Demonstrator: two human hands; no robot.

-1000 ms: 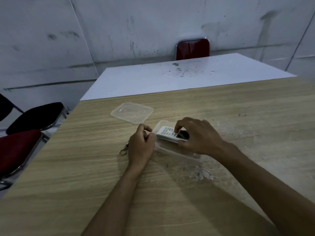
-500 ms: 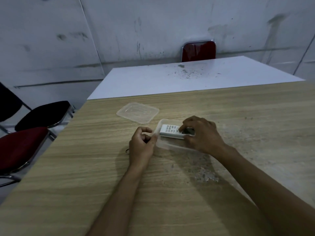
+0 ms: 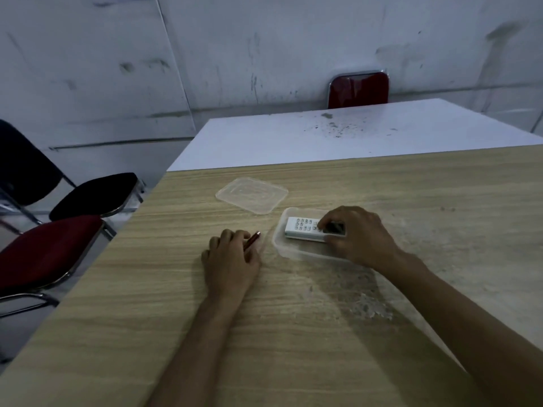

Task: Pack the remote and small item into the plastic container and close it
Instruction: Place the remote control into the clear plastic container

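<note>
A white remote (image 3: 302,227) lies inside the clear plastic container (image 3: 280,245) on the wooden table. My right hand (image 3: 357,236) rests over the remote's right end, fingers curled on it. To the container's left, my left hand (image 3: 230,259) lies on the table, closed around a small slim red item (image 3: 253,239) whose tip sticks out toward the container. The container's clear lid (image 3: 252,194) lies flat on the table behind and to the left.
The wooden table (image 3: 293,333) ends at its left edge near a red chair (image 3: 44,254) and a black chair (image 3: 94,195). A white table (image 3: 338,136) abuts the far side, with a red chair back (image 3: 358,89) behind it.
My left hand moved away from the container's left rim and now holds the small red item on the table. The right hand stayed on the remote in the container.
</note>
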